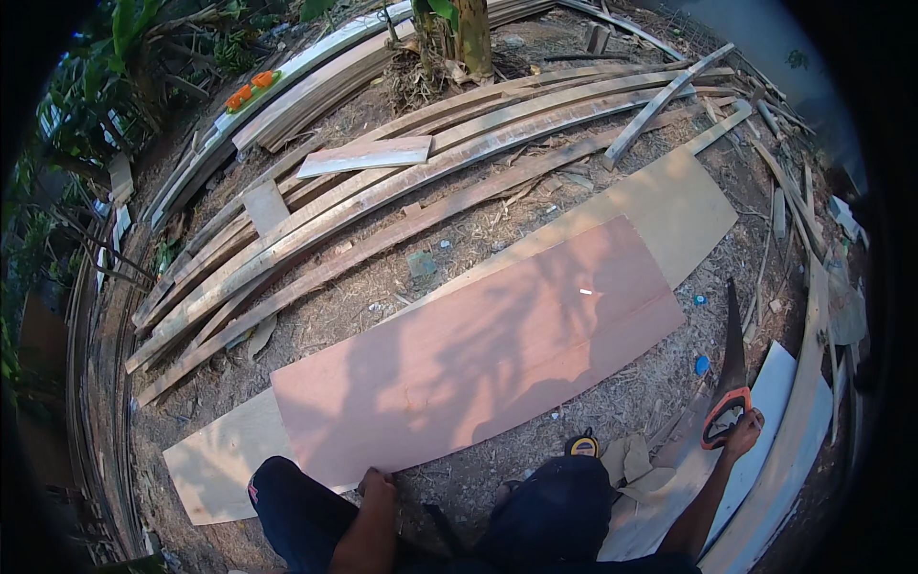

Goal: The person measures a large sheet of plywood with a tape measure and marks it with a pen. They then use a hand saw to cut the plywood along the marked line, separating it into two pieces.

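Note:
My right hand (743, 434) is wrapped round the orange and black handle of a handsaw (733, 346), whose dark blade points away from me. At the near edge of a reddish plywood sheet (459, 354), my left hand (377, 481) has its fingers curled against the rim, gripping it. That sheet lies on top of a longer, paler plywood sheet (222, 454), which sticks out at both ends. A small white stick, perhaps chalk (586, 292), rests on the reddish sheet. Between my knees and the saw sits a yellow and black tape measure (582, 444).
Several long timber planks (402, 201) lie across the ground beyond the sheets. A tree trunk (473, 38) stands at the back, with orange objects (251, 91) on boards to its left. White boards (765, 421) lie at right, near blue bottle caps (702, 365).

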The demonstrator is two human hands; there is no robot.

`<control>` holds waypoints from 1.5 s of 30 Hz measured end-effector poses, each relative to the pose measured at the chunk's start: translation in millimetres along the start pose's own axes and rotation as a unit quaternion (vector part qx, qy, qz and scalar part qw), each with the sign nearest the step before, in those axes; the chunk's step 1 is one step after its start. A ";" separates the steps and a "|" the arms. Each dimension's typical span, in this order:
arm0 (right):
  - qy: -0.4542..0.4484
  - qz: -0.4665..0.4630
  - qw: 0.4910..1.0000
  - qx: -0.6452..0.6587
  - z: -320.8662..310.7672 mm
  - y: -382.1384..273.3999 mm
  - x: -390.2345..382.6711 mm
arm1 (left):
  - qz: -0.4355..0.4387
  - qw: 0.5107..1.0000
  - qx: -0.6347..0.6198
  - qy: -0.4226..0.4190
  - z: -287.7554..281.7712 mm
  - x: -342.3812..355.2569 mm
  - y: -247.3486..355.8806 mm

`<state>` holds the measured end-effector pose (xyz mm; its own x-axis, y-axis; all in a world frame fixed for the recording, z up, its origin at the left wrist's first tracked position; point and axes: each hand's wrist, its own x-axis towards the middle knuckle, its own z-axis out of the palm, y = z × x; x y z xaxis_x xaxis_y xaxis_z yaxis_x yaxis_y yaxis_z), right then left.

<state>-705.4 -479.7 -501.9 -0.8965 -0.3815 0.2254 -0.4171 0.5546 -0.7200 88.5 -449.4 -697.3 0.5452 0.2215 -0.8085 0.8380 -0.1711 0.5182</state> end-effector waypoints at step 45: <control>-0.758 -0.231 0.610 -0.010 150.7 -162.2 -486.7 | 0.582 0.478 0.520 -0.403 107.9 -127.0 105.4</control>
<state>-178.8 -495.4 -593.7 0.4791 -0.7381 -0.4750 -0.5875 0.1323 -0.7983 105.0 -599.2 -570.1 0.0895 -0.9748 -0.2044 -0.7154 -0.2057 0.6678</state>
